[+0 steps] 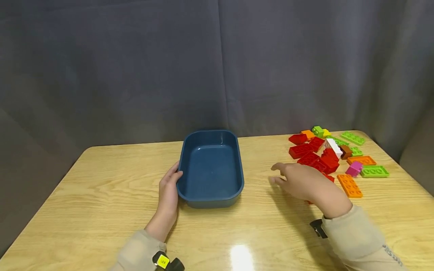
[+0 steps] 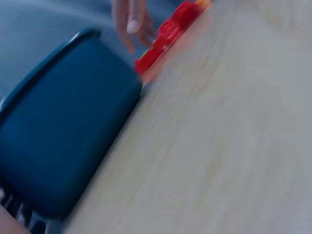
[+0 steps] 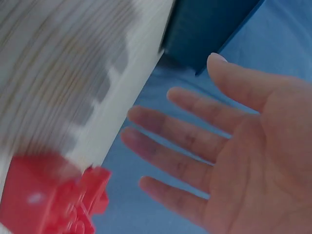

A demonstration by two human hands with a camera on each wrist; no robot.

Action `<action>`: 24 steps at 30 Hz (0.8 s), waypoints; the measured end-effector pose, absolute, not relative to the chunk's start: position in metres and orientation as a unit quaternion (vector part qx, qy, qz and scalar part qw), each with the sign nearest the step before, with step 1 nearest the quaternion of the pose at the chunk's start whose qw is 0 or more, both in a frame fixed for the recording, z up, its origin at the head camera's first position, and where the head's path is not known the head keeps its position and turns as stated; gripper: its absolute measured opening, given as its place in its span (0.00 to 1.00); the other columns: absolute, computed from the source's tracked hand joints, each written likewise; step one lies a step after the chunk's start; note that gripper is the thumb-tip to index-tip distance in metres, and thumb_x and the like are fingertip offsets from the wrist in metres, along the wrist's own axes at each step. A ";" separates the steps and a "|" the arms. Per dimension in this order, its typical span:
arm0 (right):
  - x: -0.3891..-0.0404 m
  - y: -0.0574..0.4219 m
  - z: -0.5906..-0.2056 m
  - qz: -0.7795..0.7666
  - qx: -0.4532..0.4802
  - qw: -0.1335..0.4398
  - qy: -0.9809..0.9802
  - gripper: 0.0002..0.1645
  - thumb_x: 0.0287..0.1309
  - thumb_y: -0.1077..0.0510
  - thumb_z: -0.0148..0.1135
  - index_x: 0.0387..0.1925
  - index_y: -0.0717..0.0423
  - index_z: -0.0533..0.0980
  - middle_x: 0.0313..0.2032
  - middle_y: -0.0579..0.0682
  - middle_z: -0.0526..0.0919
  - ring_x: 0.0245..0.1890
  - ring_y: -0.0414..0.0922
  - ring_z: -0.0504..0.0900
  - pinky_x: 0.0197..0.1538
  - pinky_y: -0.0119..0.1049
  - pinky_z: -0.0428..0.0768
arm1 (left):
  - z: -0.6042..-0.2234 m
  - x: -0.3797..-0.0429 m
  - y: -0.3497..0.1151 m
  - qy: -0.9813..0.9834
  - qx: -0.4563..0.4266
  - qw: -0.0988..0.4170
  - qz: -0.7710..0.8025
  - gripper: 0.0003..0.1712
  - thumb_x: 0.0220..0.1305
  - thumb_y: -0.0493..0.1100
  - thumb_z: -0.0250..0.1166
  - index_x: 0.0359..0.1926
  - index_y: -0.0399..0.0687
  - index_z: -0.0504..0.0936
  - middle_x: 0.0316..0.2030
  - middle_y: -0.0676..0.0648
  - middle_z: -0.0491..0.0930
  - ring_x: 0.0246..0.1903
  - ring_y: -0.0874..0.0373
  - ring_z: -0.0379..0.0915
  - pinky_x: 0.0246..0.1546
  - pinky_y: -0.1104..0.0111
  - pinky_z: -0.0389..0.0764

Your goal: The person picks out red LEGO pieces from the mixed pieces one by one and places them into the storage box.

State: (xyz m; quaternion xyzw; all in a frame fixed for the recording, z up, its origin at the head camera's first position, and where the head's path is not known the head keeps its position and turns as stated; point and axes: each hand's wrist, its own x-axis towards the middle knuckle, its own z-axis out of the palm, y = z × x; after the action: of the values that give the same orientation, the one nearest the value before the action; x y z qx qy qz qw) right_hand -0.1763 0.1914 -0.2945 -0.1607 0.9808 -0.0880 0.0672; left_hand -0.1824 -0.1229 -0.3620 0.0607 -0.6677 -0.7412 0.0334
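Observation:
A dark blue plastic bin (image 1: 211,169) stands on the table, and nothing lies inside it. My left hand (image 1: 168,188) holds its left side, the thumb at the rim and the fingers along the outer wall. Over the table to the bin's right is my right hand (image 1: 298,180), its palm bare and its fingers (image 3: 175,136) spread apart in the right wrist view. Beside and behind that hand lies a pile of red toy bricks (image 1: 300,150), partly hidden by it. Blur softens the left wrist view.
Right of the red pile are orange bricks (image 1: 350,185), green bricks (image 1: 374,171), a magenta brick (image 1: 354,169), a white brick (image 1: 333,148) and a brown brick (image 1: 345,152). A grey curtain (image 1: 135,75) hangs behind the wooden table (image 1: 108,195).

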 end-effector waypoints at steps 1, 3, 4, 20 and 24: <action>-0.177 0.195 -0.294 -0.091 -0.168 0.056 0.980 0.26 0.59 0.47 0.57 0.56 0.56 0.74 0.44 0.59 0.85 0.38 0.51 0.81 0.45 0.53 0.81 | -0.362 -0.182 -0.121 -0.668 0.069 0.039 -0.740 0.28 0.68 0.41 0.45 0.68 0.45 0.63 0.71 0.46 0.59 0.69 0.54 0.51 0.71 0.56 0.54; -0.177 0.200 -0.292 -0.099 -0.184 0.030 0.977 0.22 0.58 0.49 0.58 0.52 0.54 0.77 0.41 0.56 0.87 0.36 0.49 0.82 0.42 0.51 0.82 | -0.361 -0.182 -0.116 -0.664 0.082 0.047 -0.742 0.28 0.67 0.40 0.45 0.67 0.44 0.64 0.71 0.45 0.60 0.69 0.54 0.52 0.71 0.55 0.55; -0.178 0.202 -0.290 -0.103 -0.192 0.016 0.976 0.20 0.57 0.50 0.59 0.50 0.53 0.79 0.39 0.54 0.87 0.35 0.48 0.82 0.41 0.50 0.82 | -0.361 -0.182 -0.114 -0.662 0.087 0.052 -0.742 0.28 0.67 0.40 0.45 0.67 0.44 0.65 0.70 0.45 0.60 0.69 0.54 0.52 0.71 0.55 0.55; -0.183 0.232 -0.291 -0.091 -0.256 -0.141 0.952 0.14 0.49 0.58 0.67 0.41 0.50 0.83 0.39 0.52 0.89 0.37 0.48 0.84 0.38 0.48 0.84 | -0.369 -0.200 -0.098 -0.650 0.065 0.073 -0.753 0.28 0.64 0.38 0.47 0.66 0.40 0.66 0.69 0.41 0.62 0.67 0.51 0.54 0.70 0.53 0.55; -0.184 0.247 -0.292 -0.089 -0.227 -0.139 0.960 0.17 0.50 0.57 0.66 0.44 0.52 0.82 0.41 0.55 0.89 0.41 0.52 0.83 0.40 0.53 0.82 | -0.373 -0.196 -0.097 -0.653 0.052 0.055 -0.754 0.28 0.64 0.39 0.50 0.66 0.42 0.66 0.68 0.43 0.64 0.66 0.53 0.57 0.69 0.55 0.58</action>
State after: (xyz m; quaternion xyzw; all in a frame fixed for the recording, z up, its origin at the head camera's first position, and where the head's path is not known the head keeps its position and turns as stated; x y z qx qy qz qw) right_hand -0.1838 0.2470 -0.2924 -0.2272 0.9598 -0.0894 -0.1386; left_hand -0.1963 -0.0971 -0.3725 0.0516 -0.6527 -0.7539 0.0549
